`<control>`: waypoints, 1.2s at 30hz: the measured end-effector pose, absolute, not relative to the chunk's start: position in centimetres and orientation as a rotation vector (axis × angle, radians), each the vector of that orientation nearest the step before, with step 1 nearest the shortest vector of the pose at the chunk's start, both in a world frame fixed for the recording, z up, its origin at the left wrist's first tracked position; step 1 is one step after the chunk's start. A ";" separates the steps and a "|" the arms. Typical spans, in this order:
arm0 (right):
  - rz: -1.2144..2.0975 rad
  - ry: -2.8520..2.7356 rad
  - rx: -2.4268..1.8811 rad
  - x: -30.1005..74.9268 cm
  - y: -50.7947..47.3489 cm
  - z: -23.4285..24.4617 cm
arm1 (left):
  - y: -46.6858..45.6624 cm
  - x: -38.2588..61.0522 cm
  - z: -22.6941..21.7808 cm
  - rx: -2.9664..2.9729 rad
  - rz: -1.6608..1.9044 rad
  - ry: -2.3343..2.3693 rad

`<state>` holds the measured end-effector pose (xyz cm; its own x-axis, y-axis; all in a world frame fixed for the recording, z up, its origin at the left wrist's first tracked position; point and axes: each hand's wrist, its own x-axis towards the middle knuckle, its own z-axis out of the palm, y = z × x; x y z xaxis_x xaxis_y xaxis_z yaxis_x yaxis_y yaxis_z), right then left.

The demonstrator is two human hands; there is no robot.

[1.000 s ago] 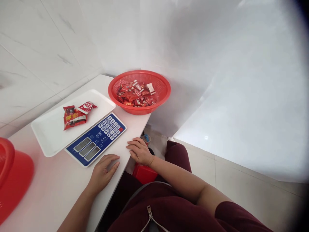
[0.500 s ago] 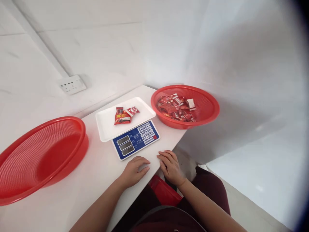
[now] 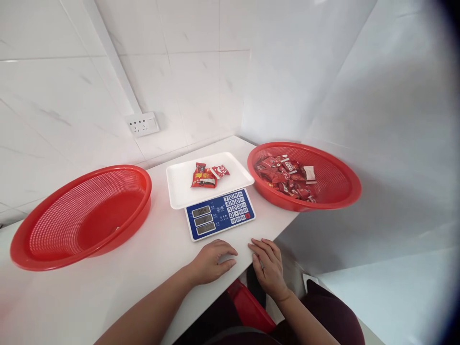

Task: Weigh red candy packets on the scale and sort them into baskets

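My left hand (image 3: 214, 262) rests on the white table just in front of the scale, fingers and thumb apart, holding nothing. At the table's front edge lies my right hand (image 3: 269, 263), its fingers stretched out and also without anything in them. The digital scale (image 3: 224, 211) has a blue panel with number keys and three small displays. On its white tray (image 3: 181, 191) sit a red snack packet (image 3: 203, 177) and a smaller red-and-white packet (image 3: 220, 171), touching each other. A red basket (image 3: 334, 187) right of the scale holds several red packets (image 3: 285, 172).
Another red basket (image 3: 143, 191) stands on the left of the table (image 3: 158, 268), with a small pale bit inside. A power socket (image 3: 143, 125) is on the tiled wall behind. A grey wall borders the right side. Something red, perhaps a stool (image 3: 247, 306), shows below the table edge.
The camera view has shifted, so everything appears farther right and the left basket shows more fully. Both hands keep nearly the same pose by the scale; the packets stay on the tray.
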<state>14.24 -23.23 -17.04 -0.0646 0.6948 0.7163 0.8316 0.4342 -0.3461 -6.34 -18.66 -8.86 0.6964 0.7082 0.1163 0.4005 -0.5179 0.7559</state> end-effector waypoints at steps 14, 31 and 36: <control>-0.203 -1.805 -1.320 14.2 -23.4 -17.1 | -18.7 -6.5 -8.8 2.169 0.540 0.831; -0.256 -1.787 -1.314 14.0 -23.3 -17.3 | -18.8 -6.6 -9.2 2.164 0.554 0.829; -0.270 -1.814 -1.302 14.1 -23.3 -17.4 | -18.8 -6.7 -9.3 2.181 0.546 0.832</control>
<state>14.08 -23.34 -17.39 -0.0820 0.6666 0.7409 0.8535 0.4308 -0.2932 -6.67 -18.80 -9.35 0.7010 0.7022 0.1246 0.3935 -0.5265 0.7536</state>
